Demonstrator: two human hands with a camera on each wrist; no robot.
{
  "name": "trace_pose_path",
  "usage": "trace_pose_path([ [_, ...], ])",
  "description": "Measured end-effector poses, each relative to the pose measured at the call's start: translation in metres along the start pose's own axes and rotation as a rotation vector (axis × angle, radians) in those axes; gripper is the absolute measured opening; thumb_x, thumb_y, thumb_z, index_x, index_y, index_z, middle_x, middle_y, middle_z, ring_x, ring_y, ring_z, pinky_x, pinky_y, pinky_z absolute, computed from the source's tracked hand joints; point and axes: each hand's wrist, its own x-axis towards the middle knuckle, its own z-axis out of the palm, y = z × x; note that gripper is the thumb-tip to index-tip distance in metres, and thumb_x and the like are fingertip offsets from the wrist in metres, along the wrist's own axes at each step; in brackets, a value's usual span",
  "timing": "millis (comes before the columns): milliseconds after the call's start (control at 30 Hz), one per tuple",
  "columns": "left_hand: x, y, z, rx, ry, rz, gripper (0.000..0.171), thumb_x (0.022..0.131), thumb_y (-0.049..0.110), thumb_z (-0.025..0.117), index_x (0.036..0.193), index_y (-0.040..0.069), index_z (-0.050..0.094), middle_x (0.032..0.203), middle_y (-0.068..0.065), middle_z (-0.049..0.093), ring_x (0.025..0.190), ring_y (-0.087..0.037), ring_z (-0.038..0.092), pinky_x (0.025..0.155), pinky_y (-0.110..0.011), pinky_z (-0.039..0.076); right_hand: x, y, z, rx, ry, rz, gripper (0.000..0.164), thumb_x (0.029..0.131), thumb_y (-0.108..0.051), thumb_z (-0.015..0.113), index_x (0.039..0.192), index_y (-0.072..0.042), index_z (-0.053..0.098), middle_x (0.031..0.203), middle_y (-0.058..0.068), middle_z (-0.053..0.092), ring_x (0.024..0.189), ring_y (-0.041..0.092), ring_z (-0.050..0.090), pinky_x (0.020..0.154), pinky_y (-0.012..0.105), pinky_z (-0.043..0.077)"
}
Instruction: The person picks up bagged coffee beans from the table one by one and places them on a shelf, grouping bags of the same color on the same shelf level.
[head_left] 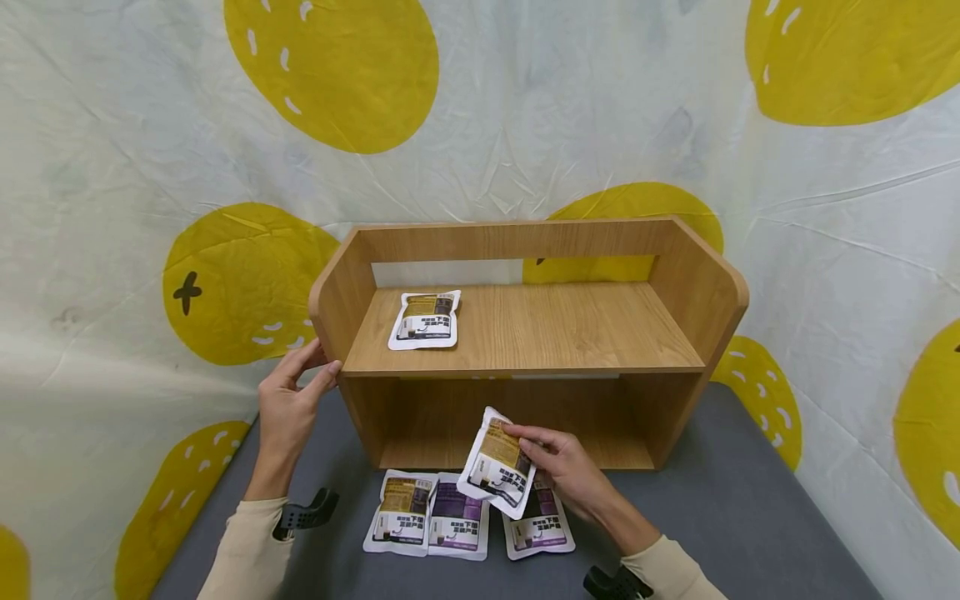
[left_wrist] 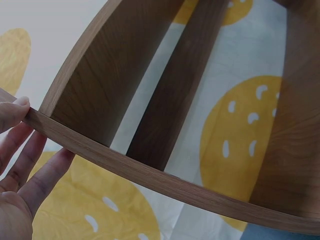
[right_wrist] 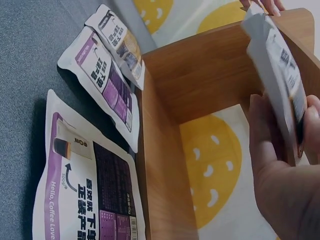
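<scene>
My right hand (head_left: 573, 475) pinches a white pouch with a brown-and-gold panel (head_left: 498, 462) between thumb and fingers. The pouch hangs tilted in front of the lower opening of a wooden shelf (head_left: 525, 333). At the shelf's left side, my left hand (head_left: 288, 404) holds the panel edge, thumb and fingertips on either side of it in the left wrist view. A similar gold pouch (head_left: 426, 321) lies on the upper board, toward the left. Below, on the table, lie another gold pouch (head_left: 401, 512), a purple pouch (head_left: 457, 517) and a second purple pouch (head_left: 540, 521), partly covered by the held one.
The shelf stands on a dark grey table (head_left: 720, 517), with raised sides and a back rail (head_left: 517, 242). Behind hangs a white cloth (head_left: 570, 108) printed with yellow round shapes. Each wrist wears a black strap device (head_left: 307, 510).
</scene>
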Motion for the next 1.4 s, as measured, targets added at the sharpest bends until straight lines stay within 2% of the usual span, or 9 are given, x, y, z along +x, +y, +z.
trace_pose_path([
  [167, 0.0, 0.0, 0.001, -0.001, 0.004, -0.001, 0.052, 0.087, -0.003, 0.077, 0.135, 0.014, 0.068, 0.113, -0.001, 0.065, 0.102, -0.01, 0.067, 0.074, -0.02, 0.062, 0.0, -0.003, 0.0, 0.037, -0.018, 0.032, 0.045, 0.108, -0.024, 0.051, 0.147, -0.002, 0.049, 0.133, 0.013, 0.055, 0.108, 0.023, 0.064, 0.086, 0.037, 0.062],
  [333, 0.0, 0.001, 0.001, 0.008, 0.009, -0.006, 0.052, 0.087, -0.003, 0.077, 0.135, 0.014, 0.068, 0.113, -0.002, 0.066, 0.102, -0.009, 0.067, 0.073, -0.02, 0.062, -0.001, -0.007, 0.0, 0.045, -0.064, 0.025, 0.048, 0.105, -0.016, 0.058, 0.149, 0.0, 0.046, 0.131, 0.015, 0.054, 0.104, 0.023, 0.067, 0.082, 0.035, 0.064],
  [467, 0.0, 0.001, 0.001, 0.016, 0.011, -0.011, 0.051, 0.087, -0.001, 0.077, 0.134, 0.017, 0.068, 0.113, -0.005, 0.066, 0.102, -0.009, 0.067, 0.073, -0.019, 0.062, -0.002, -0.013, 0.0, 0.024, -0.102, 0.014, 0.051, 0.103, -0.013, 0.06, 0.152, -0.005, 0.046, 0.135, 0.014, 0.053, 0.107, 0.023, 0.066, 0.086, 0.037, 0.063],
  [667, 0.0, 0.001, 0.0, 0.011, 0.01, -0.006, 0.049, 0.089, 0.0, 0.077, 0.134, 0.018, 0.069, 0.113, -0.009, 0.066, 0.103, -0.01, 0.067, 0.074, -0.021, 0.062, -0.004, -0.024, 0.001, -0.076, -0.098, -0.006, 0.054, 0.101, -0.014, 0.064, 0.152, -0.008, 0.048, 0.132, 0.017, 0.06, 0.101, 0.024, 0.071, 0.08, 0.04, 0.065],
  [900, 0.0, 0.001, 0.001, 0.012, 0.007, 0.006, 0.049, 0.09, 0.001, 0.076, 0.134, 0.02, 0.068, 0.114, -0.01, 0.066, 0.103, -0.011, 0.067, 0.073, -0.021, 0.062, -0.006, -0.046, 0.001, -0.205, -0.074, -0.013, 0.048, 0.1, -0.016, 0.067, 0.146, -0.009, 0.056, 0.119, 0.017, 0.065, 0.093, 0.022, 0.071, 0.076, 0.037, 0.065],
  [1133, -0.001, 0.003, 0.001, 0.002, 0.006, -0.001, 0.049, 0.089, 0.0, 0.076, 0.134, 0.018, 0.068, 0.114, -0.008, 0.066, 0.103, -0.011, 0.067, 0.073, -0.021, 0.062, -0.009, -0.069, 0.002, -0.238, -0.094, -0.016, 0.05, 0.099, -0.015, 0.067, 0.148, -0.012, 0.055, 0.118, 0.018, 0.064, 0.094, 0.025, 0.07, 0.078, 0.04, 0.065],
  [1400, 0.001, 0.002, 0.0, 0.005, 0.003, 0.001, 0.048, 0.09, 0.0, 0.075, 0.134, 0.018, 0.068, 0.113, -0.005, 0.066, 0.102, -0.01, 0.068, 0.073, -0.021, 0.062, -0.008, -0.093, 0.003, -0.309, -0.112, -0.066, 0.047, 0.101, -0.017, 0.065, 0.148, -0.016, 0.056, 0.12, 0.019, 0.065, 0.097, 0.026, 0.068, 0.08, 0.036, 0.063],
])
